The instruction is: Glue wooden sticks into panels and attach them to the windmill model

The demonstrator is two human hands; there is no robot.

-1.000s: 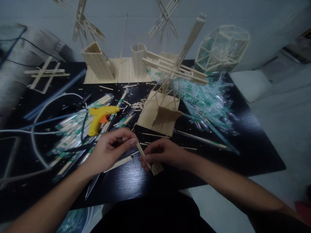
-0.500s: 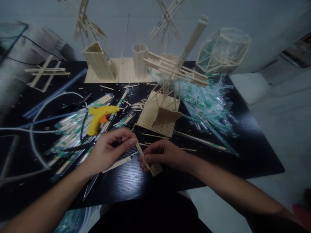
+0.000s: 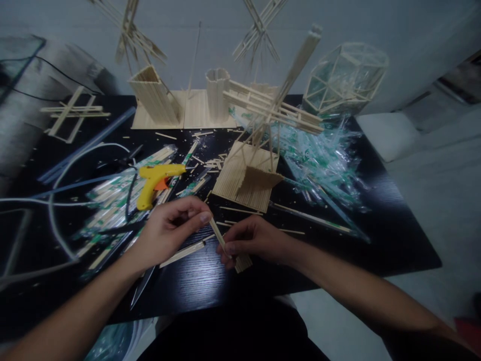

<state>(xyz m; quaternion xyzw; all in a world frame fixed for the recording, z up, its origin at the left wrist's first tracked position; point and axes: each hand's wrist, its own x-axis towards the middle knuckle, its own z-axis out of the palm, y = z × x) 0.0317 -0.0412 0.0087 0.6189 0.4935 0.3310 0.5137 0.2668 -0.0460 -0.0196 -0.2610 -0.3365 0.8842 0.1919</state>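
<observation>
Between my hands a short bundle of thin wooden sticks (image 3: 217, 232) slants down to the right. My left hand (image 3: 179, 224) pinches its upper end between thumb and fingers. At the lower end, my right hand (image 3: 250, 239) has its thumb and fingers closed on the same sticks. Just below the right hand, a small panel of joined sticks (image 3: 243, 263) lies on the black table, partly hidden by the fingers. Beyond the hands stands a windmill-like stick model on a square stick base (image 3: 229, 175). A yellow glue gun (image 3: 156, 181) rests left of it, above my left hand.
Wrapped stick packs (image 3: 112, 205) lie under the glue gun, with a white cable (image 3: 52, 220) looping beside them. Crumpled plastic wrappers (image 3: 323, 155) cover the right side. At the back stand a stick tower (image 3: 156, 95), a round stick cylinder (image 3: 218, 95) and a many-sided frame (image 3: 345, 75).
The fingers of my right hand have shifted slightly on the lower end of the sticks. My left hand keeps its pinch, and the things on the table stay put.
</observation>
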